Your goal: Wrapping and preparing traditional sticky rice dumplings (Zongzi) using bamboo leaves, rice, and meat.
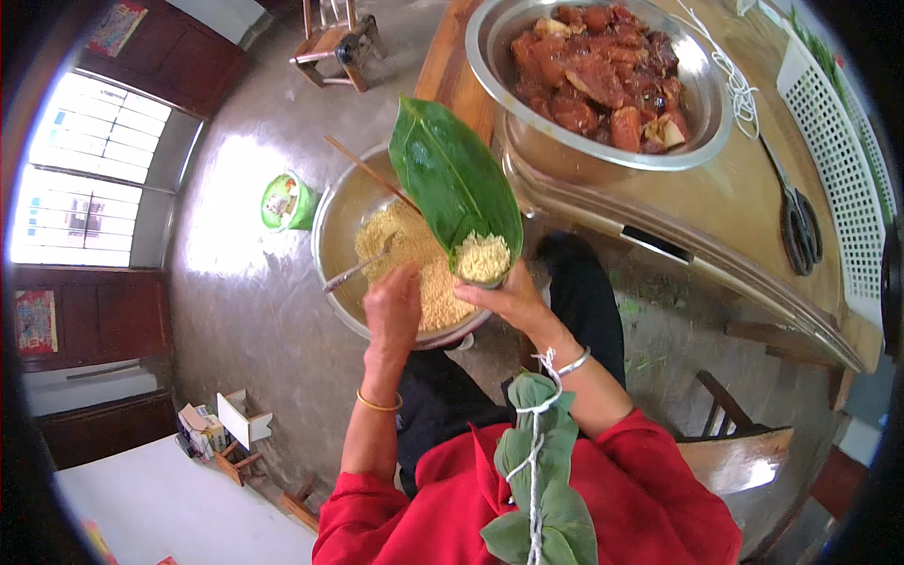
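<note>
My right hand (510, 300) holds a broad green leaf (452, 169) folded into a cone at its lower end. Pale rice grains (484, 257) fill the cone's mouth, while the leaf's long tip stands up beyond it. Fingers curled, my left hand (393, 305) is over the near part of a metal basin (326, 296) of rice (441, 300); whether it pinches anything is hidden. A metal spoon (357, 271) and a wooden chopstick (371, 173) rest in the basin. Leaf-wrapped bundles (526, 452) bound with white string (534, 480) hang before my red top, near the right wrist.
On the table (678, 194) at right are a metal bowl (600, 159) of raw, marinated-looking meat chunks (600, 78), white string (738, 92), black-handled scissors (800, 229) and a white plastic basket (833, 141). A green bin (300, 205) and a wooden chair (328, 53) stand on the floor.
</note>
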{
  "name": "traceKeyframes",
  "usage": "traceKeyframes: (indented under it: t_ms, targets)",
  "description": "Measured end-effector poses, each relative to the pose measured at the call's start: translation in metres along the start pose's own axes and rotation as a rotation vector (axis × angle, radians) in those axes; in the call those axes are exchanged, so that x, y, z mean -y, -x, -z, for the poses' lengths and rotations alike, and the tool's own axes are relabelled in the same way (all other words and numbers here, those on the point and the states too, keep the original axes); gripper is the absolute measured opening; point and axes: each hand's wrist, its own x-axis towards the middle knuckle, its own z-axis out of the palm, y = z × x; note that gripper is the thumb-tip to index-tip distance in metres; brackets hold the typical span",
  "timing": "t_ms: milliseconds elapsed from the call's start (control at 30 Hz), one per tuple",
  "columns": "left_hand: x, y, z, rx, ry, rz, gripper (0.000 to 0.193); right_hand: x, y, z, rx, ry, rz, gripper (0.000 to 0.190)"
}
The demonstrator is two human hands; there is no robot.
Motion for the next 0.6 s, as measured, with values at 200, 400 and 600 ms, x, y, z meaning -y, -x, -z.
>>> traceKeyframes:
  t_ms: [200,400,600]
  targets:
    - [-0.004,-0.009,0.005,-0.386,-0.066,-0.215,0.008,-0.003,0.003,-0.009,-0.046,-0.051,-0.030,0.030]
    - [-0.016,0.001,0.010,-0.193,0.432,0.308,0.019,-0.009,0.006,-0.009,-0.011,0.037,-0.007,0.036]
    - [-0.039,-0.013,0.022,0.044,1.062,0.378,0.030,-0.006,0.008,-0.018,0.010,0.050,-0.036,0.041]
